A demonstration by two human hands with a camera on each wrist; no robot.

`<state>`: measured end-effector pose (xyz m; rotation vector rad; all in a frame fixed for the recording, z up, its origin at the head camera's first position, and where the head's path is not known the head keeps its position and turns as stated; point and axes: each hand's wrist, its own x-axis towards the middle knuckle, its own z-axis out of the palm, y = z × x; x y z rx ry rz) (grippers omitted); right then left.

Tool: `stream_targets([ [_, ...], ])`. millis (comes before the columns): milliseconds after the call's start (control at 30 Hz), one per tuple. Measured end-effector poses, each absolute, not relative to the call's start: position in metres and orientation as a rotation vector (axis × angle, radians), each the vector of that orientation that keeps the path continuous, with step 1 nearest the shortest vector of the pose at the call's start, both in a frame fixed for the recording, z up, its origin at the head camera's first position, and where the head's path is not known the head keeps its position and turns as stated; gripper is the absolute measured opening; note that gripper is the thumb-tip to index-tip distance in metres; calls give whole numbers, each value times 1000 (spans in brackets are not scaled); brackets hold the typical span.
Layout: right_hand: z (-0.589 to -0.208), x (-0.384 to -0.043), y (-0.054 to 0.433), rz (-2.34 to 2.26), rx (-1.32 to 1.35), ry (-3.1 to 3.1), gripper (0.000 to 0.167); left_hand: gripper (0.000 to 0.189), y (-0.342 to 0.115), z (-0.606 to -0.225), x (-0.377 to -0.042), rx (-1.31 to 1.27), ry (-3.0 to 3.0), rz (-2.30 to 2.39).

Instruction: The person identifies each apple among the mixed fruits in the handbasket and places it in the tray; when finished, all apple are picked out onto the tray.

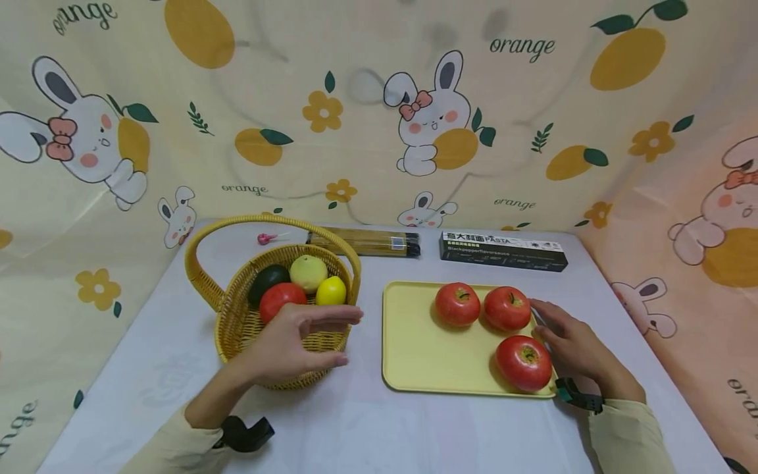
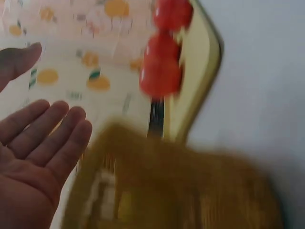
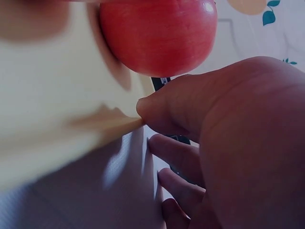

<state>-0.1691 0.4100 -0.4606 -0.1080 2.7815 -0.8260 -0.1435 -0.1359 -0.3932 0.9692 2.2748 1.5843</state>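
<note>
In the head view my left hand point(image 1: 290, 342) hovers over the near right part of a yellow wicker basket point(image 1: 227, 329), thumb and fingers spread apart with nothing between them. The basket holds a red tomato-like fruit point(image 1: 283, 299), a dark green avocado-like fruit point(image 1: 266, 283), a pale yellow-green round fruit point(image 1: 308, 273) and a yellow lemon point(image 1: 331, 291). My right hand point(image 1: 577, 345) grips the right rim of a pale yellow tray point(image 1: 426, 355), its thumb on the edge in the right wrist view. Three red apples point(image 1: 524, 363) sit on the tray's right half.
Behind the tray lies a black pasta box point(image 1: 503, 251). A pack of spaghetti point(image 1: 367, 242) lies behind the basket, near a small pink-tipped item point(image 1: 264, 238). A printed cloth point(image 1: 355, 39) hangs around the white table point(image 1: 444, 434).
</note>
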Motion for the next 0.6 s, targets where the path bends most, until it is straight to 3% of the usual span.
stream_targets([
  [300, -462, -170, 411, -804, -124, 2802, 72, 61, -216, -398, -149, 837, 2504, 1534],
  [600, -464, -169, 412, -826, -128, 2798, 72, 55, -237, -401, -160, 765, 2777, 1363],
])
